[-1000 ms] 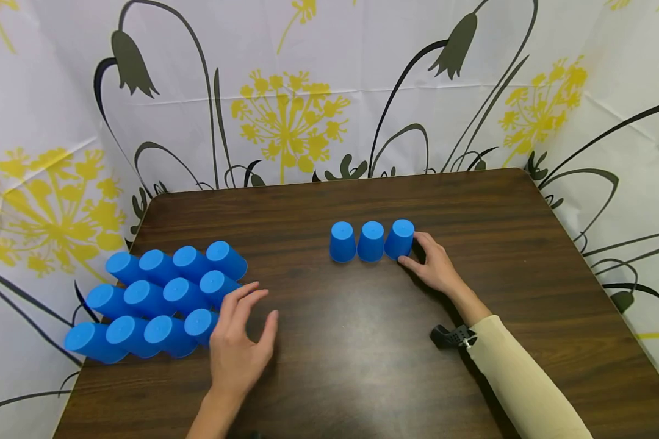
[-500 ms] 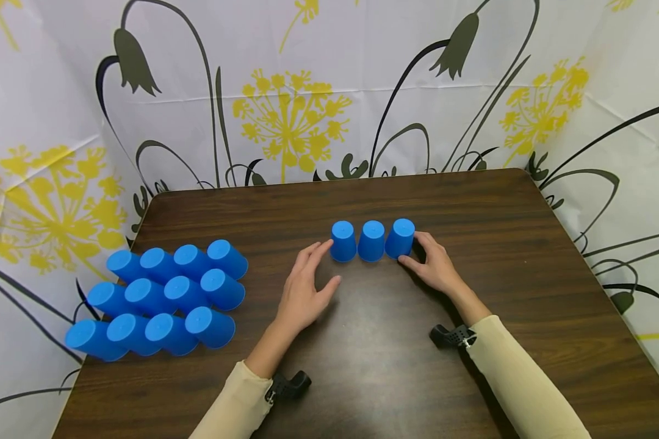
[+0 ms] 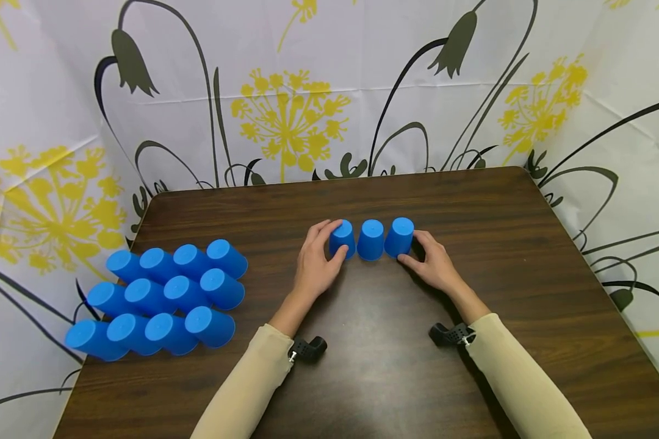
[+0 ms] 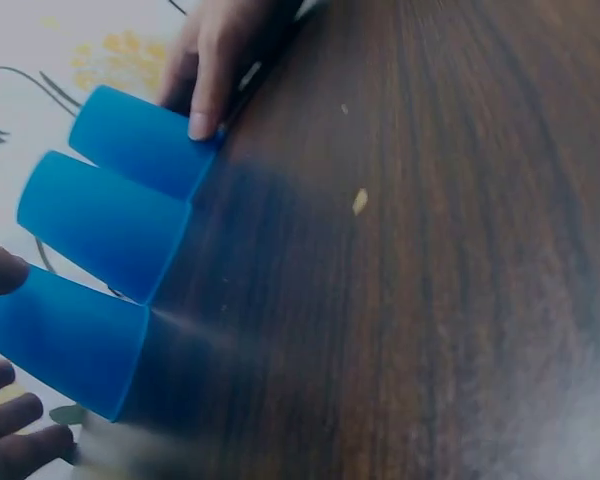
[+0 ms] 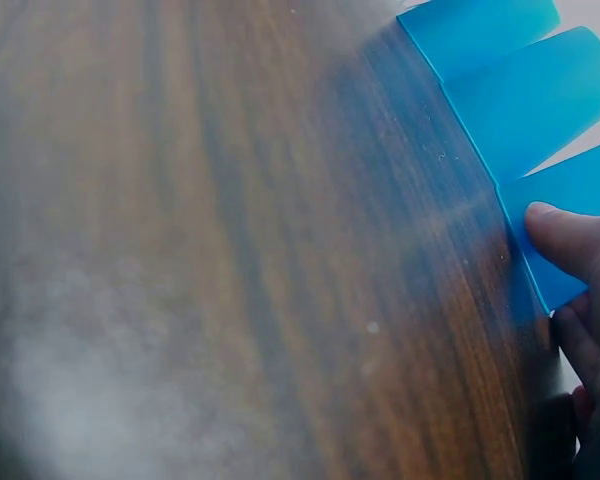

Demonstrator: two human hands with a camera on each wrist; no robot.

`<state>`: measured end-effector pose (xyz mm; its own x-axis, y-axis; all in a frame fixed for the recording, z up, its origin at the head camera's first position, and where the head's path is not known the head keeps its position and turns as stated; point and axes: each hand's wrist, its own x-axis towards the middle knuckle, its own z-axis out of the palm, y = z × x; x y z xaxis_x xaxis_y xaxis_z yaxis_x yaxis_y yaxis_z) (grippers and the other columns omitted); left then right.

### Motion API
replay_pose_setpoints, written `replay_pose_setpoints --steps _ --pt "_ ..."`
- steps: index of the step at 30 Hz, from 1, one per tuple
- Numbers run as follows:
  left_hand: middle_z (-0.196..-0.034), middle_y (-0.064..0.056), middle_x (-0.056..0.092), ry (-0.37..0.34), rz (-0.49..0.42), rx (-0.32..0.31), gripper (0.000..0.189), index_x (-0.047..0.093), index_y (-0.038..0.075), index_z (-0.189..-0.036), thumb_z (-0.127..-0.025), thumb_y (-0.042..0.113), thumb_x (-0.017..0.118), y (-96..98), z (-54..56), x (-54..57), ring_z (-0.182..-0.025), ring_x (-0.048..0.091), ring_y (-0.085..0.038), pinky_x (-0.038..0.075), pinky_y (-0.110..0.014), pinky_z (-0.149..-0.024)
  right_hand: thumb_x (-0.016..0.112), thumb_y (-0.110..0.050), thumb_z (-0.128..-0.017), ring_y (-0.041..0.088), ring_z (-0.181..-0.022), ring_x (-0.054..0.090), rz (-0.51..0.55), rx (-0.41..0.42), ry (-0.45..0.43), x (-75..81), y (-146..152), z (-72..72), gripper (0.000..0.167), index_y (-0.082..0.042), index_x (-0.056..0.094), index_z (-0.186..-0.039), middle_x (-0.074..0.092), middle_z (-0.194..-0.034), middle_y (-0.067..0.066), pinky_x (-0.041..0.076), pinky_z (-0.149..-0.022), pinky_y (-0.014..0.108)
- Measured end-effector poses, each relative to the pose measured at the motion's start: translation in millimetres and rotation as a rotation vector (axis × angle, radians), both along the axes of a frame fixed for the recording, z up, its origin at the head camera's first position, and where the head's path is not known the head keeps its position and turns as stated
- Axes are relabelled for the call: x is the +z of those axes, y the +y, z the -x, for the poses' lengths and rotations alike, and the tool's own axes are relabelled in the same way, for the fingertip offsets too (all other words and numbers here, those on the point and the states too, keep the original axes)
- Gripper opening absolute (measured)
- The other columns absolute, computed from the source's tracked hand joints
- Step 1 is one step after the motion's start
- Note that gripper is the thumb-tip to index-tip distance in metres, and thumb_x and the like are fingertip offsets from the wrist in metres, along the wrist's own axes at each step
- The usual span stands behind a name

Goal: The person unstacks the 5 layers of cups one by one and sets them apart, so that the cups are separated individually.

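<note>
Three blue plastic cups stand upside down in a short row: a left cup, a middle cup and a right cup. My left hand is around the left cup, its thumb over the cup's side. In the left wrist view a gap shows between the lower fingers and that cup. With thumb and fingers, my right hand holds the right cup low down; the thumb presses its side in the right wrist view. Some right fingertips are hidden behind the cup.
Several more upside-down blue cups stand in three rows at the left of the brown wooden table. A white curtain with yellow and grey flowers hangs behind it. Black wrist cameras are on both wrists.
My left hand has left the cup rows on the left and moved right and away to the left cup of the short row. The right hand has stayed at the right cup.
</note>
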<state>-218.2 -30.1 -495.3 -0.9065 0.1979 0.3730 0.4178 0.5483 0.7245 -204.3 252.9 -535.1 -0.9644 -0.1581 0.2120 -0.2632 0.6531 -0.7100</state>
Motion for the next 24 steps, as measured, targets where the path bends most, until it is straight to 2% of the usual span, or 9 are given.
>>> replay_pose_setpoints --steps 7,14,19,24 --pt "-0.129 -0.007 0.059 0.096 -0.08 0.003 0.044 0.062 0.015 -0.128 -0.087 0.017 0.076 5.6 10.3 -9.2 -0.119 0.058 -0.023 0.05 -0.043 -0.096 0.074 -0.022 -0.09 0.036 -0.13 0.046 0.002 0.001 0.004 0.2 0 0.8 0.059 0.0 0.048 -0.138 0.052 -0.136 0.019 0.035 -0.108 0.057" --pt "-0.123 -0.007 0.063 0.137 -0.152 0.004 0.04 0.065 0.014 -0.123 -0.085 0.014 0.078 3.7 9.8 -13.8 -0.111 0.063 -0.022 0.057 -0.041 -0.083 0.073 -0.023 -0.09 0.036 -0.131 0.045 0.003 -0.003 -0.011 0.3 -1 1.3 0.06 0.001 0.048 -0.139 0.051 -0.137 0.019 0.034 -0.109 0.057" --pt "-0.121 -0.006 0.065 0.159 -0.186 0.058 0.036 0.067 0.012 -0.118 -0.084 0.013 0.079 -6.4 1.4 -10.8 -0.109 0.065 -0.022 0.057 -0.044 -0.082 0.073 -0.023 -0.09 0.036 -0.131 0.045 0.003 -0.003 -0.01 0.5 -1 1.0 0.06 0.001 0.048 -0.139 0.051 -0.137 0.019 0.033 -0.109 0.056" --pt "-0.121 -0.003 0.065 0.155 -0.165 0.167 0.033 0.069 0.014 -0.116 -0.084 0.017 0.079 -29.7 -21.2 -1.9 -0.109 0.064 -0.021 0.058 -0.043 -0.081 0.073 -0.023 -0.09 0.036 -0.131 0.045 -0.001 -0.002 -0.014 0.9 0 0.6 0.061 0.001 0.047 -0.139 0.051 -0.137 0.019 0.034 -0.109 0.056"
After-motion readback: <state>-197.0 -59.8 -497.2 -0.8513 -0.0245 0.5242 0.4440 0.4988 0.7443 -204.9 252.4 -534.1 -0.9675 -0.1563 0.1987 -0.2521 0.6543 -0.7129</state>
